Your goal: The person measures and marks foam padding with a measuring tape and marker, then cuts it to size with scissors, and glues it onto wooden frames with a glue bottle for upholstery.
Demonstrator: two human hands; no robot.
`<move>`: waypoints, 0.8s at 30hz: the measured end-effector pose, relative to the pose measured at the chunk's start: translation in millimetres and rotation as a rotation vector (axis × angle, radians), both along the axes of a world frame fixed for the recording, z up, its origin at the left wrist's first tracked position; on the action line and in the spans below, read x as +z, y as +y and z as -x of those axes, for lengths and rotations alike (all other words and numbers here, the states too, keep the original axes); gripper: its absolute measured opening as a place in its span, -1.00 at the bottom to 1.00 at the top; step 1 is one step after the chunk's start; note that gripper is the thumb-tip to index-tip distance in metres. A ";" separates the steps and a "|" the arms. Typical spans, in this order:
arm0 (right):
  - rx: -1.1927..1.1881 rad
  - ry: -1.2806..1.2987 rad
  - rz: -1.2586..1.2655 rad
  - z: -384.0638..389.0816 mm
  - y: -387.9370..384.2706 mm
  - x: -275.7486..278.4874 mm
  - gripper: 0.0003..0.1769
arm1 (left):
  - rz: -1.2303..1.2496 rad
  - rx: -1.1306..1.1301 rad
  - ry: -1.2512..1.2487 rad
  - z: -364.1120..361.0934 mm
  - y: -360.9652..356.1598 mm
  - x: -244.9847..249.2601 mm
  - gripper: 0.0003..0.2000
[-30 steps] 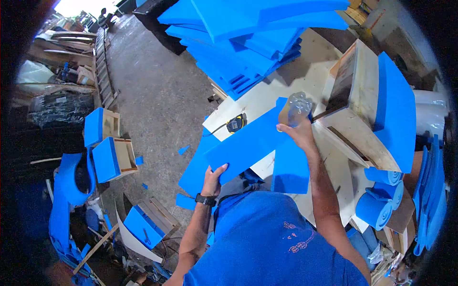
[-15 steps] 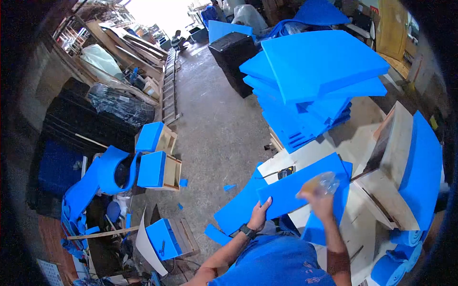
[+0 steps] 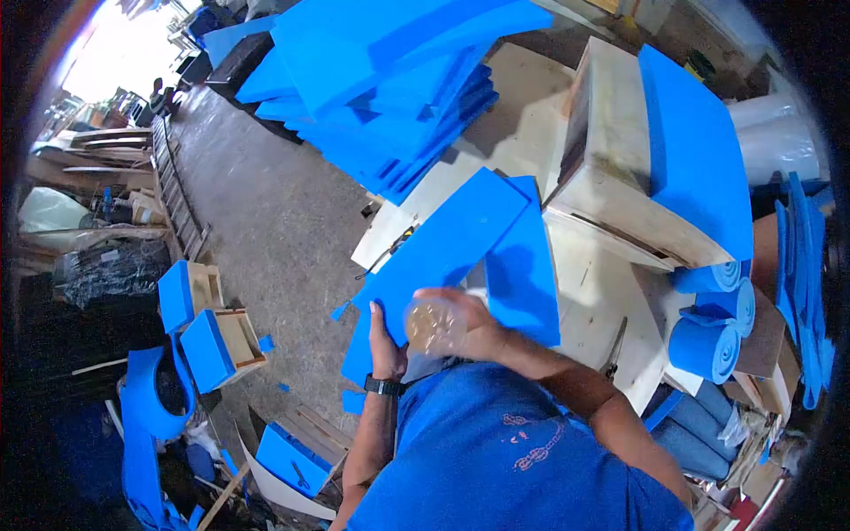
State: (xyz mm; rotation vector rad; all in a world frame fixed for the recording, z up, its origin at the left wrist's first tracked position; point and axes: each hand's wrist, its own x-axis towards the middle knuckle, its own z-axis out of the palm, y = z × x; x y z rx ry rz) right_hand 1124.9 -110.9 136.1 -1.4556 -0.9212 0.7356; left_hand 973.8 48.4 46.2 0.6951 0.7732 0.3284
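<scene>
My right hand point(image 3: 478, 327) is wrapped round a clear plastic bottle point(image 3: 432, 326) with amber-brown contents, tipped over the near end of a long blue foam strip point(image 3: 443, 239). At that strip's near left edge, my left hand point(image 3: 386, 348) grips the foam, thumb up along it; its other fingers are mostly hidden. A second blue foam piece point(image 3: 527, 288) lies partly under the strip on the pale wooden tabletop point(image 3: 584, 310). Beside the strip's far left edge sits a partly covered tape measure point(image 3: 405, 237).
Stacked blue foam sheets point(image 3: 345, 80) stand at the far side. A foam-covered wooden box point(image 3: 611, 142) and foam rolls point(image 3: 706, 350) are to the right. Smaller foam-topped boxes point(image 3: 208, 350) and scissors point(image 3: 299, 473) are at left. A person point(image 3: 160, 99) crouches far off.
The view has swung right and down. My right hand has brought the bottle nearer my body and my left hand, over the strip's near end. My left hand stays on the foam strip.
</scene>
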 end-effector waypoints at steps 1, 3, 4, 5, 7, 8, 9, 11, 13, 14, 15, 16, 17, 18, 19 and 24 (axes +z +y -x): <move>-0.056 0.146 -0.067 -16.4 2.3 -35.5 -0.43 | -0.031 0.002 0.032 -5.7 -6.8 22.6 -0.33; -0.276 0.153 0.035 -64.7 -0.7 -49.0 -0.54 | -0.061 0.044 0.022 -7.2 -10.8 31.9 -0.36; -0.407 0.039 0.105 -101.3 -8.1 -51.2 -0.58 | -0.070 0.035 0.029 -4.7 -9.7 25.0 -0.37; -0.539 -0.064 0.189 -137.9 -15.4 -52.8 -0.61 | -0.081 0.023 0.036 -1.8 -7.3 18.6 -0.37; -0.698 -0.169 0.174 -177.5 -21.5 -67.5 -0.65 | -0.102 0.002 0.048 0.4 -5.1 13.6 -0.37; -0.761 -0.203 0.171 -184.8 -21.1 -57.1 -0.68 | -0.113 -0.007 0.053 -2.6 -6.7 12.3 -0.37; -0.749 -0.129 0.142 -180.4 -16.0 -53.4 -0.68 | -0.122 -0.019 0.061 -3.0 -8.0 11.8 -0.37; -0.721 0.015 0.081 -156.8 9.4 -48.4 -0.68 | -0.035 -0.082 -0.042 1.1 -3.5 17.1 -0.27; -0.530 0.049 -0.040 -93.2 40.8 -16.9 -0.65 | 0.049 -0.060 -0.101 3.5 -0.3 20.0 -0.22; -0.392 0.020 -0.070 -62.4 53.5 -9.0 -0.61 | 0.089 -0.006 -0.112 3.7 -1.1 19.3 -0.21; -0.253 -0.002 -0.103 -31.5 66.2 -1.2 -0.57 | 0.126 0.048 -0.128 1.8 -1.3 17.5 -0.21; -0.087 -0.101 -0.159 -14.0 75.1 0.4 -0.50 | 0.033 0.105 -0.069 2.8 -0.9 6.9 -0.29; -0.017 -0.213 -0.178 -5.3 79.5 0.9 -0.42 | -0.061 0.160 -0.011 6.4 -0.5 -9.7 -0.36; 0.053 -0.328 -0.196 -3.2 82.8 0.8 -0.35 | -0.154 0.216 0.044 3.5 -0.2 -12.7 -0.44; 0.055 -0.444 -0.194 -6.4 87.2 -5.0 -0.29 | -0.201 0.265 0.035 1.5 1.6 -15.6 -0.52; -0.425 -0.170 0.545 -116.1 73.6 -28.9 -0.65 | -0.081 0.296 0.034 -2.3 7.3 -13.1 -0.58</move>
